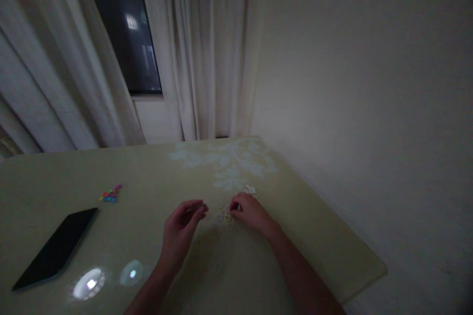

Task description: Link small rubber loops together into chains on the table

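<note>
Several small thin rings (220,217), pale and yellowish, lie loosely scattered on the table between my two hands; they look like little bands. To their left my left hand (181,229) is raised slightly, thumb and fingertips pinched round a tiny dark thing too small to name. At the right edge of the rings my right hand (251,210) has its fingertips pinched together close to the tabletop; what they hold, if anything, is hidden. Just beyond that hand sits a small cluster of white pieces (250,189). One separate ring (218,267) lies nearer to me.
A dark tablet (59,248) lies at the left of the table (148,172). Behind it is a little heap of bright multicoloured pieces (110,194). A wall (351,108) runs along the right edge; curtains (207,59) and a dark window (129,34) stand behind.
</note>
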Available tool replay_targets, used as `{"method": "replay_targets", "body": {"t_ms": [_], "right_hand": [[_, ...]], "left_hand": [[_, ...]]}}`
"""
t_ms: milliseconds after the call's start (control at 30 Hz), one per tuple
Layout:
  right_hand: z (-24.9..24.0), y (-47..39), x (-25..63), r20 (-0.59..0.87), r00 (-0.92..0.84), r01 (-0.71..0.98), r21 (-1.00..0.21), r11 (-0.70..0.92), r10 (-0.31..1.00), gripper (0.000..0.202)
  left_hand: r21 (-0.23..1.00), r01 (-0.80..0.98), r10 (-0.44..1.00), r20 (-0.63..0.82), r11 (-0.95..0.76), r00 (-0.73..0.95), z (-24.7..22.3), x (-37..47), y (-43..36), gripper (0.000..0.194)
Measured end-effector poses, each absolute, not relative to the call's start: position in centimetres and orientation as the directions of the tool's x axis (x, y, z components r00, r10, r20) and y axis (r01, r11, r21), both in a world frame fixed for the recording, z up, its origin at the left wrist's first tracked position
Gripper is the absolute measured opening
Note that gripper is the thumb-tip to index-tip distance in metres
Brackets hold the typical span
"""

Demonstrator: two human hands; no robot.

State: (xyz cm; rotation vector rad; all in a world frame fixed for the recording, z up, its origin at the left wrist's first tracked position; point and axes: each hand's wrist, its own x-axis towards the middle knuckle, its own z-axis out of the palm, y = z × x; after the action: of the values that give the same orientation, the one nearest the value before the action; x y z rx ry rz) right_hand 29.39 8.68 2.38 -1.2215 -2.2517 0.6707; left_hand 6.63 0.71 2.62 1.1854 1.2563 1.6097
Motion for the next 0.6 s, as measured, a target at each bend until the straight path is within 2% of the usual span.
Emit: {"method": "replay_targets", "body": {"t_ms": [100,267,433,600], "right_hand": [[2.2,8.7,29.1,0.185,-0.461,0.654,-0.590,0.473,0.868,0.019],[1.8,9.2,28.8,0.202,-0.421,0.685,-0.568,0.456,0.884,0.013],[1.2,9.8,29.0,0.136,-0.390,0.760,-0.511,0.402,0.911,0.011],[1.3,9.9,28.7,0.210,-0.338,0.744,-0.538,0.397,0.918,0.013]], "left_hand": [[0.978,-0.055,0.944,0.180,-0.203,-0.276,2.6,6.6,0.6,0.033],[0.971,-0.089,0.946,0.191,-0.221,-0.261,2.9,6.8,0.5,0.032],[0.978,-0.051,0.943,0.180,-0.202,-0.280,3.2,7.0,0.5,0.037],[0.978,0.027,0.933,0.204,-0.205,-0.298,2.9,6.9,0.5,0.036]]}}
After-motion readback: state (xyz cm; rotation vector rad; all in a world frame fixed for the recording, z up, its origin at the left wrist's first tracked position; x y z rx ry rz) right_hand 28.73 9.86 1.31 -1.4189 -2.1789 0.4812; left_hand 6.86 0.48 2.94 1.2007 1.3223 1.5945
